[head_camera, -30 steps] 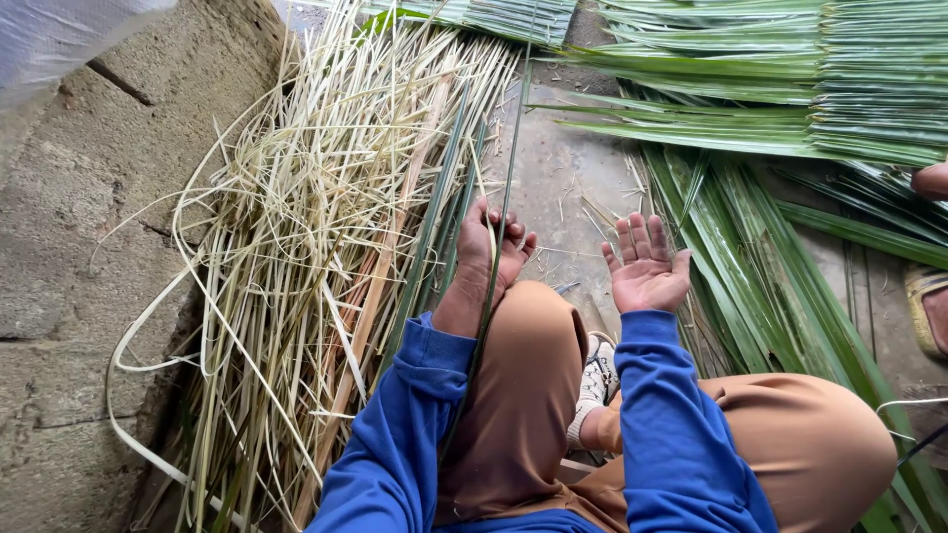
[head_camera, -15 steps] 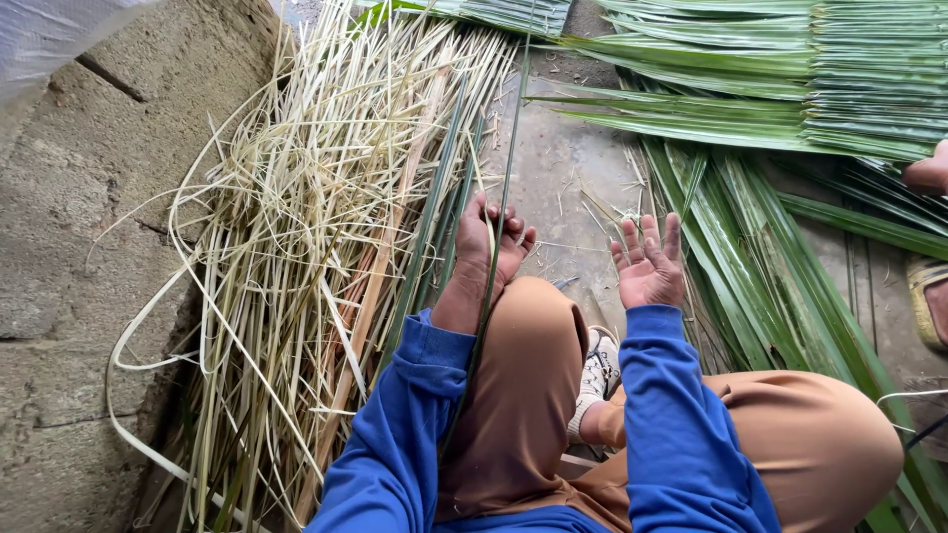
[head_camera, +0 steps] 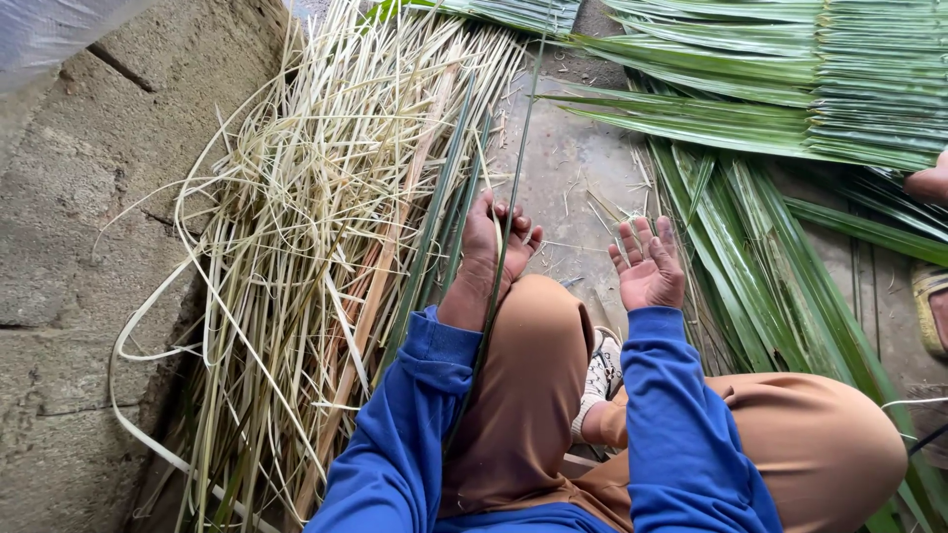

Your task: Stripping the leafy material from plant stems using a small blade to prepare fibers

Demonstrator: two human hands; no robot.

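Note:
My left hand [head_camera: 494, 249] is closed around a long thin green leaf strip [head_camera: 526, 138] that runs from my lap up past the hand toward the top of the view. To its right my right hand [head_camera: 650, 265] is held up with the palm showing and the fingers spread, holding nothing. Both arms wear blue sleeves, and my bent knee in brown trousers sits between them. A big pile of pale dry leaf strips and midribs [head_camera: 296, 227] lies just left of my left hand.
Green palm leaves [head_camera: 780, 286] lie fanned on the ground at right, with woven green fronds [head_camera: 839, 79] at top right. A rough stone wall [head_camera: 79, 247] borders the left. Another person's foot in a sandal [head_camera: 933, 296] shows at the right edge.
My right hand has drifted slightly down and closer to my knee, its fingers drawing closer together. My left hand keeps its hold on the strip.

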